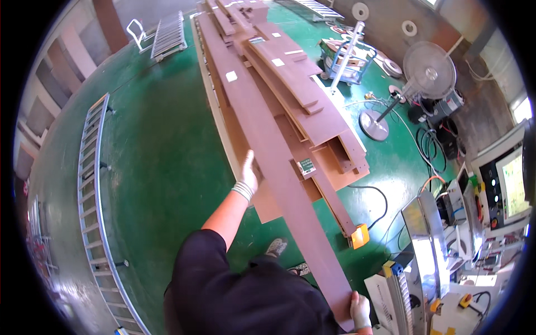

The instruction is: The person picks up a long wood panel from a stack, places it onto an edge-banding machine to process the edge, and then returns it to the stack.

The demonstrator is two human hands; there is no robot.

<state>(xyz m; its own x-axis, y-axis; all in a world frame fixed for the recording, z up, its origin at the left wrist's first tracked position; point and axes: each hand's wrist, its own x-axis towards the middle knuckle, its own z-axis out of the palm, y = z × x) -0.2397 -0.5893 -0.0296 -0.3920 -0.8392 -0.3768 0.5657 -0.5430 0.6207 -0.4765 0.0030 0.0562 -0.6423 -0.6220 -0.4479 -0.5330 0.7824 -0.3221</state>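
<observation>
A long, narrow brown board (276,170) runs from the stack at the top down past my right side. My left hand (248,174), in a white glove, grips its left edge about midway, with the thumb up and the fingers mostly hidden below. At the near end my right hand (360,310), also gloved, is closed on the right edge of the same board. Beneath and beside it lie several brown panels (321,120) in a stack, some with white labels. A small green-and-white box (306,166) rests just right of the board.
On the left stands a roller conveyor (92,206) on the green floor (162,167). A pedestal fan (429,71) and a blue cart (352,61) are at the far right. Nearer right are a machine with a screen (511,184), a yellow foot pedal (360,236) and loose cables.
</observation>
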